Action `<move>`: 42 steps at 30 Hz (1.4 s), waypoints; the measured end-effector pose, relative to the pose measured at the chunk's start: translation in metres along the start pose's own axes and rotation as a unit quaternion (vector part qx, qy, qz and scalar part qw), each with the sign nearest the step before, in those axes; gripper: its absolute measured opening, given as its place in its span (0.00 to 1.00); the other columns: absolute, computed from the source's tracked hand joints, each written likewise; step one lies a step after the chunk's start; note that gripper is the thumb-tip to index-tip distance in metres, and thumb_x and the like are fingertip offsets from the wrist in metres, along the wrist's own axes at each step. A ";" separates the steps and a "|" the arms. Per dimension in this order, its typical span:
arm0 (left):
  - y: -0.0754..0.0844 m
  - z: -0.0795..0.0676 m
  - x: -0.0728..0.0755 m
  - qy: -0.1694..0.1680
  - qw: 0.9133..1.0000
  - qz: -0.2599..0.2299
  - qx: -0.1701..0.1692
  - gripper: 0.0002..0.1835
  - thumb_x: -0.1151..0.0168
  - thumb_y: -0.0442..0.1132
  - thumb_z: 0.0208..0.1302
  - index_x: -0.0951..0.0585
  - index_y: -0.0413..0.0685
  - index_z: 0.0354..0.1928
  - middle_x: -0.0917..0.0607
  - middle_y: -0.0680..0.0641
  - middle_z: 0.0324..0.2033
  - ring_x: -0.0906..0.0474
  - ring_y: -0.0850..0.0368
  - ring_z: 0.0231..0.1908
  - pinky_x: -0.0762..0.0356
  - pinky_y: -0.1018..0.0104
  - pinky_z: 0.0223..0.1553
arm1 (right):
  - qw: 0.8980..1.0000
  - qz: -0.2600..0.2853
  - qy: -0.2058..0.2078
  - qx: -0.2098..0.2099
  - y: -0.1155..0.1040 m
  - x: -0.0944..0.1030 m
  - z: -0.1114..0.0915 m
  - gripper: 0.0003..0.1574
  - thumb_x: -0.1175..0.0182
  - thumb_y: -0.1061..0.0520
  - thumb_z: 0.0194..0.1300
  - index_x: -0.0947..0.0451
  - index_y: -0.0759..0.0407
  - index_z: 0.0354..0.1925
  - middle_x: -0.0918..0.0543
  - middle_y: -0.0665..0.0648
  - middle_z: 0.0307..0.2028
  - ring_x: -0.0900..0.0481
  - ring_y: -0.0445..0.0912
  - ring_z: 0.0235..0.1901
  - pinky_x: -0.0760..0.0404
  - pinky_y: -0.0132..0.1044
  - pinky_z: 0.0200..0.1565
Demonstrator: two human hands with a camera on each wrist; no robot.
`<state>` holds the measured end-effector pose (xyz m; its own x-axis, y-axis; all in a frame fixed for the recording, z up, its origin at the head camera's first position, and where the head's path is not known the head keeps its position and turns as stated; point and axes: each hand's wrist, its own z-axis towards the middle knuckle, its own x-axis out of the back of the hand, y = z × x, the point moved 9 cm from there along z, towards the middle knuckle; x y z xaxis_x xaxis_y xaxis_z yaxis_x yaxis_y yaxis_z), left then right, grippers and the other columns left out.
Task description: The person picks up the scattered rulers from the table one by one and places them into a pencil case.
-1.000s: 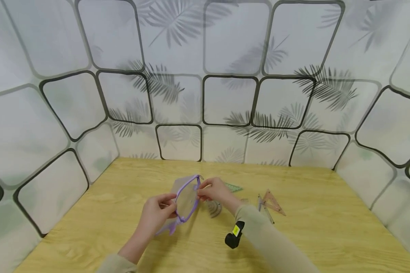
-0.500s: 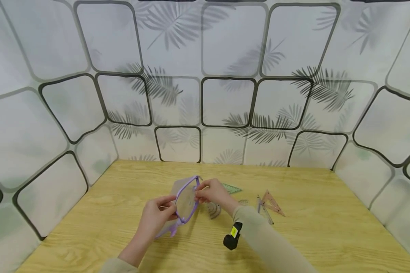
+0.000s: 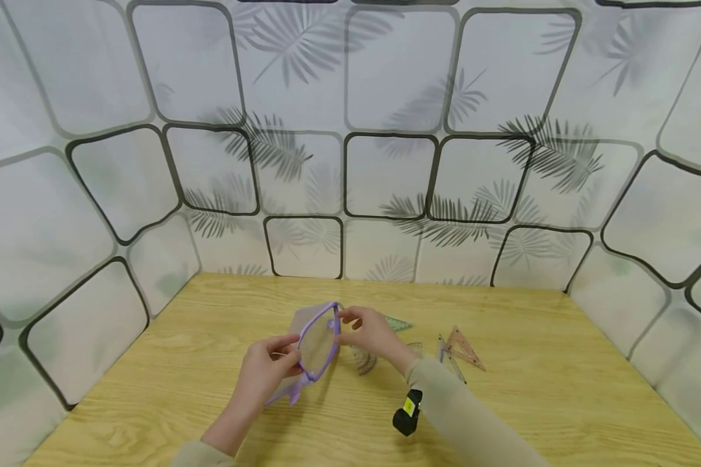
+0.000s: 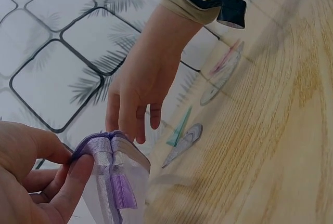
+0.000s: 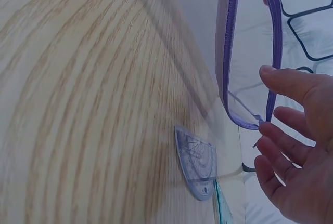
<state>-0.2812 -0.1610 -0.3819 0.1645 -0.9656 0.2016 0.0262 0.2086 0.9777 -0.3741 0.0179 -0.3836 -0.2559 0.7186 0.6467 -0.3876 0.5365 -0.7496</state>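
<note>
A translucent zip pouch (image 3: 317, 345) with purple edging stands tilted above the table, its mouth spread wide. My left hand (image 3: 261, 366) pinches the pouch's near-left rim between thumb and fingers. At the opposite rim, my right hand (image 3: 369, 332) has its fingers parted and loosely bent, with the thumb at the purple zip edge (image 5: 275, 42). Whether the thumb presses on that edge or only lies against it, I cannot tell. A purple fabric tab (image 4: 125, 192) shows on the pouch's end in the left wrist view. The pouch's lower part is partly hidden behind my left hand.
A clear protractor (image 3: 363, 360) lies beneath my right hand, near a green set square (image 3: 398, 323). Farther right are another protractor (image 3: 416, 347), an orange set square (image 3: 466, 350) and a clear one (image 3: 454, 367). Patterned fabric walls (image 3: 385, 246) border the wooden table (image 3: 531, 389).
The fingers of my right hand, earlier pinched together at the pouch's right rim, have spread apart. My left hand keeps its grip, and the pouch has barely moved.
</note>
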 end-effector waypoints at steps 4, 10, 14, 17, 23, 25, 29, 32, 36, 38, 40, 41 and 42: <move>0.000 0.000 0.000 0.001 1.000 -0.002 -0.001 0.19 0.40 0.26 0.61 0.20 0.29 0.55 0.18 0.42 0.34 0.17 0.58 0.30 0.10 0.69 0.34 | 1.000 0.001 -0.004 0.008 -0.001 0.000 -0.002 0.33 0.31 0.53 0.60 0.25 0.58 0.62 0.19 0.65 0.55 0.22 0.60 0.52 0.17 0.50 0.50; 0.001 -0.001 0.000 0.003 1.000 -0.002 0.007 0.19 0.41 0.26 0.61 0.20 0.30 0.55 0.18 0.43 0.34 0.17 0.58 0.30 0.10 0.70 0.34 | 0.999 -0.015 0.005 0.030 -0.004 0.002 -0.003 0.34 0.30 0.52 0.59 0.25 0.58 0.62 0.18 0.63 0.54 0.21 0.59 0.53 0.16 0.51 0.51; 0.001 -0.001 0.001 0.001 1.000 -0.002 -0.002 0.19 0.41 0.26 0.61 0.20 0.29 0.56 0.18 0.43 0.34 0.17 0.58 0.30 0.10 0.69 0.34 | 0.999 -0.016 0.008 0.031 -0.003 0.003 -0.003 0.35 0.30 0.51 0.59 0.25 0.57 0.63 0.18 0.62 0.54 0.21 0.59 0.52 0.17 0.50 0.51; 0.000 -0.001 0.001 0.001 1.000 -0.001 -0.001 0.20 0.41 0.25 0.60 0.20 0.29 0.56 0.18 0.43 0.33 0.18 0.58 0.30 0.10 0.68 0.34 | 0.999 -0.012 0.006 0.030 -0.002 0.004 -0.004 0.35 0.30 0.51 0.59 0.26 0.58 0.63 0.18 0.63 0.55 0.21 0.60 0.53 0.17 0.51 0.52; 0.000 -0.001 0.002 0.001 1.000 0.005 0.002 0.20 0.42 0.25 0.59 0.20 0.30 0.55 0.19 0.44 0.32 0.18 0.58 0.29 0.10 0.69 0.34 | 0.999 -0.020 0.008 0.042 -0.002 0.007 -0.005 0.37 0.29 0.51 0.58 0.26 0.60 0.63 0.18 0.64 0.54 0.21 0.61 0.53 0.17 0.53 0.52; 0.000 -0.002 0.003 0.002 1.000 0.006 0.004 0.20 0.42 0.24 0.59 0.20 0.30 0.55 0.19 0.44 0.32 0.17 0.58 0.29 0.10 0.69 0.34 | 0.999 -0.017 0.009 0.046 -0.003 0.008 -0.007 0.37 0.28 0.52 0.57 0.26 0.60 0.63 0.18 0.65 0.54 0.21 0.61 0.52 0.17 0.55 0.53; 0.001 -0.002 0.004 0.002 1.000 0.013 0.005 0.20 0.42 0.24 0.58 0.20 0.30 0.55 0.19 0.44 0.32 0.17 0.58 0.29 0.10 0.69 0.33 | 0.998 -0.017 0.005 0.052 -0.002 0.009 -0.009 0.37 0.29 0.54 0.58 0.27 0.60 0.64 0.19 0.65 0.56 0.22 0.62 0.54 0.18 0.58 0.55; 0.001 -0.003 0.005 0.002 1.000 0.021 0.004 0.21 0.41 0.24 0.57 0.20 0.30 0.54 0.19 0.44 0.32 0.17 0.58 0.29 0.10 0.69 0.32 | 0.998 -0.024 0.002 0.057 0.000 0.011 -0.011 0.37 0.29 0.53 0.58 0.27 0.60 0.64 0.20 0.64 0.56 0.22 0.61 0.55 0.18 0.56 0.56; 0.000 -0.002 0.005 0.000 1.000 0.031 0.000 0.22 0.41 0.24 0.55 0.20 0.28 0.54 0.19 0.44 0.32 0.17 0.58 0.28 0.10 0.68 0.31 | 0.998 -0.019 -0.006 0.063 0.003 0.012 -0.015 0.37 0.30 0.53 0.60 0.28 0.60 0.64 0.20 0.65 0.57 0.24 0.62 0.55 0.19 0.58 0.56; 0.000 -0.002 0.005 0.000 0.999 0.036 0.002 0.23 0.41 0.24 0.54 0.21 0.28 0.55 0.19 0.44 0.31 0.18 0.58 0.27 0.10 0.68 0.30 | 0.998 -0.013 -0.008 0.064 0.004 0.014 -0.017 0.36 0.31 0.53 0.60 0.28 0.60 0.64 0.21 0.66 0.57 0.24 0.62 0.55 0.19 0.60 0.56; -0.001 -0.002 0.005 0.000 0.999 0.042 0.007 0.22 0.41 0.24 0.54 0.20 0.28 0.54 0.20 0.44 0.29 0.18 0.58 0.26 0.10 0.69 0.29 | 0.998 -0.013 -0.007 0.059 0.007 0.016 -0.018 0.35 0.31 0.52 0.61 0.27 0.59 0.64 0.21 0.65 0.57 0.24 0.61 0.55 0.19 0.59 0.55; -0.002 -0.002 0.005 -0.001 0.999 0.046 0.007 0.22 0.42 0.24 0.54 0.20 0.28 0.54 0.20 0.44 0.29 0.18 0.58 0.25 0.10 0.69 0.29 | 0.998 -0.014 -0.006 0.057 0.008 0.017 -0.019 0.35 0.31 0.52 0.61 0.27 0.58 0.64 0.21 0.65 0.57 0.24 0.60 0.55 0.18 0.57 0.54; -0.002 -0.002 0.005 0.000 0.999 0.050 0.008 0.22 0.42 0.24 0.54 0.19 0.29 0.53 0.20 0.44 0.28 0.18 0.58 0.24 0.11 0.69 0.28 | 0.998 -0.015 -0.006 0.053 0.010 0.017 -0.019 0.35 0.31 0.51 0.61 0.27 0.57 0.64 0.21 0.64 0.57 0.24 0.60 0.55 0.17 0.55 0.54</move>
<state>-0.2785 -0.1656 -0.3831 0.1657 -0.9401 0.2980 -0.0059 0.3012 0.9535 -0.3652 0.0442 -0.3823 -0.2534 0.6965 0.6713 -0.4875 0.5074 -0.7105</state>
